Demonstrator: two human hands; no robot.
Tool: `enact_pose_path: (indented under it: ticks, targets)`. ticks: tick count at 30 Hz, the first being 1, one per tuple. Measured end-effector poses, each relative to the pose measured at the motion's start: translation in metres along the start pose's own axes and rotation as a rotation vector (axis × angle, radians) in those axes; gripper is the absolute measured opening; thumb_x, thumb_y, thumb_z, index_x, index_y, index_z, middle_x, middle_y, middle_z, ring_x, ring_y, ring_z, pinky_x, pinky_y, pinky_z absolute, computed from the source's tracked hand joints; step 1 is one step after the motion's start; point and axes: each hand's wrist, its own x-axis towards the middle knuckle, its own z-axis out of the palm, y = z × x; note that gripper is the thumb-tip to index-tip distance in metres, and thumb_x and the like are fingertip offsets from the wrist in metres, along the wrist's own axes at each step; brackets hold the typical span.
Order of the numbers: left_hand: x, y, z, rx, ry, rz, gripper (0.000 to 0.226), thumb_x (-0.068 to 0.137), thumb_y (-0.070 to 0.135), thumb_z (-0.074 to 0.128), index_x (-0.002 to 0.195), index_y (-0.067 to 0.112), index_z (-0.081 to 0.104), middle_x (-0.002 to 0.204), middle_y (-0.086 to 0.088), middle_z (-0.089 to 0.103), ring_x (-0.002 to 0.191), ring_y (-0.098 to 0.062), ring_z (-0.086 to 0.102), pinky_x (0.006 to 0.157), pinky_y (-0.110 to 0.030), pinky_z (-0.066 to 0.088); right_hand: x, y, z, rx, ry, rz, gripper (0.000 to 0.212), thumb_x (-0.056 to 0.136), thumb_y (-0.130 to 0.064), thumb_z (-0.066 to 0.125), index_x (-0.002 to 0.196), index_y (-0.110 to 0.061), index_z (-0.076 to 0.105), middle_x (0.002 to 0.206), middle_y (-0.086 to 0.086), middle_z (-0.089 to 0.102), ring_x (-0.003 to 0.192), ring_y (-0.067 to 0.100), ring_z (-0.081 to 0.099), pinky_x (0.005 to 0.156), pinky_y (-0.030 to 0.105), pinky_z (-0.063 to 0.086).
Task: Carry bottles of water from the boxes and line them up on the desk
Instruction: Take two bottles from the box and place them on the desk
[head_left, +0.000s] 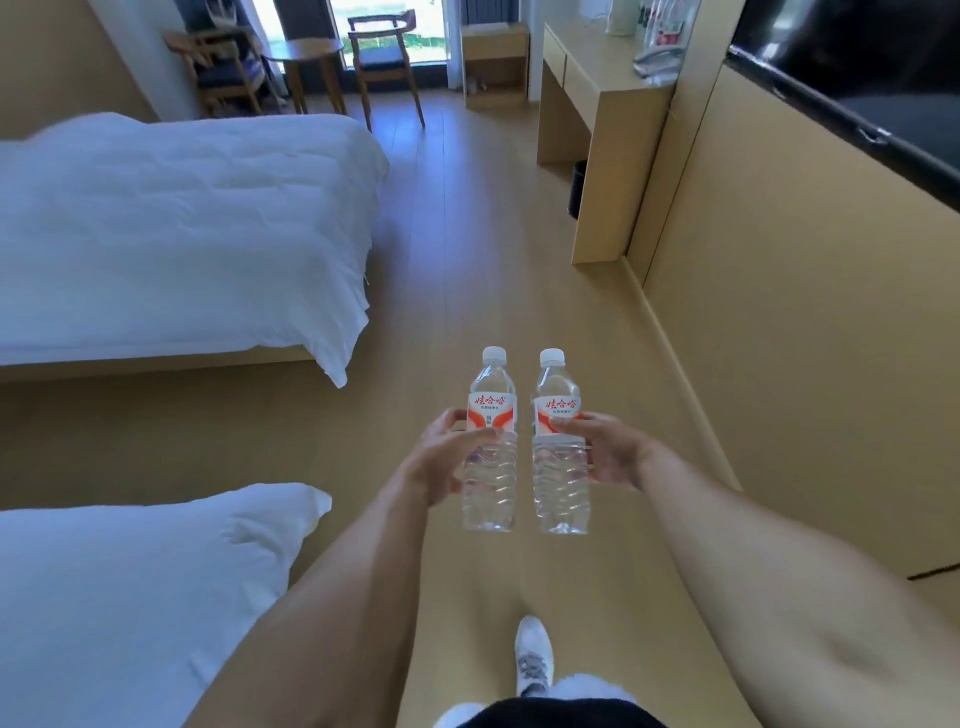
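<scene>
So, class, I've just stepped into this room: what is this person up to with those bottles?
The person is walking through a bedroom with a water bottle upright in each hand: the left hand grips the left bottle, the right hand the right bottle. Both are capped and held side by side over the floor. The desk stands ahead on the right, with some bottles already on it. These two have not yet been set down.

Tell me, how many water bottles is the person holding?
2. One bottle is upright in the left hand, the other bottle upright in the right hand. Blurred items on the far desk may include more.
</scene>
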Motion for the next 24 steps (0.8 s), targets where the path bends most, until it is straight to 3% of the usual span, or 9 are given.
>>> enact_pose_path:
  ticks: [2, 7, 9, 13, 20, 24]
  targets:
    - [0.028, 0.027, 0.003, -0.002, 0.005, 0.011, 0.047, 0.084, 0.011, 0.078, 0.126, 0.015, 0.056, 0.121, -0.019, 0.069, 0.111, -0.038, 0.068, 0.073, -0.052, 0.058, 0.026, -0.031, -0.009, -0.004, -0.013, -0.001, 0.056, 0.065, -0.030, 0.082, 0.116, -0.014, 0.066, 0.105, 0.008, 0.074, 0.088, 0.025, 0.070, 0.091, 0.044, 0.055]
    - [0.095, 0.078, 0.005, -0.022, 0.017, 0.012, 0.046, 0.085, 0.011, 0.076, 0.126, 0.015, 0.055, 0.124, -0.021, 0.068, 0.116, -0.041, 0.065, 0.088, -0.062, 0.055, 0.090, -0.093, -0.028, -0.019, -0.020, 0.007, 0.047, 0.076, -0.027, 0.078, 0.120, -0.013, 0.065, 0.117, 0.013, 0.069, 0.100, 0.030, 0.064, 0.087, 0.041, 0.052]
    - [0.121, 0.094, 0.002, -0.028, 0.020, 0.011, 0.048, 0.085, 0.011, 0.077, 0.127, 0.014, 0.054, 0.124, -0.021, 0.068, 0.116, -0.041, 0.065, 0.087, -0.059, 0.056, 0.116, -0.113, -0.033, -0.020, -0.020, 0.012, 0.042, 0.080, -0.027, 0.076, 0.119, -0.014, 0.065, 0.121, 0.014, 0.067, 0.104, 0.031, 0.063, 0.090, 0.042, 0.051]
    - [0.179, 0.124, -0.010, -0.029, 0.021, 0.006, 0.049, 0.085, 0.011, 0.077, 0.127, 0.015, 0.053, 0.122, -0.019, 0.068, 0.113, -0.039, 0.067, 0.089, -0.061, 0.055, 0.171, -0.150, -0.039, -0.047, -0.020, 0.032, 0.057, 0.074, -0.029, 0.079, 0.126, -0.010, 0.063, 0.127, 0.016, 0.066, 0.106, 0.031, 0.063, 0.105, 0.050, 0.044]
    - [0.312, 0.197, -0.043, -0.014, -0.027, 0.008, 0.050, 0.084, 0.011, 0.079, 0.126, 0.015, 0.054, 0.119, -0.017, 0.069, 0.110, -0.037, 0.068, 0.088, -0.064, 0.055, 0.286, -0.236, -0.044, -0.060, 0.028, 0.014, 0.061, 0.069, -0.029, 0.080, 0.124, -0.010, 0.063, 0.126, 0.017, 0.066, 0.105, 0.032, 0.064, 0.105, 0.051, 0.045]
    - [0.389, 0.254, -0.069, 0.009, -0.064, -0.018, 0.048, 0.082, 0.012, 0.080, 0.122, 0.018, 0.055, 0.117, -0.016, 0.070, 0.108, -0.037, 0.069, 0.086, -0.065, 0.055, 0.355, -0.295, -0.043, -0.064, 0.069, 0.030, 0.057, 0.076, -0.025, 0.079, 0.128, -0.008, 0.062, 0.126, 0.019, 0.066, 0.106, 0.033, 0.063, 0.104, 0.053, 0.045]
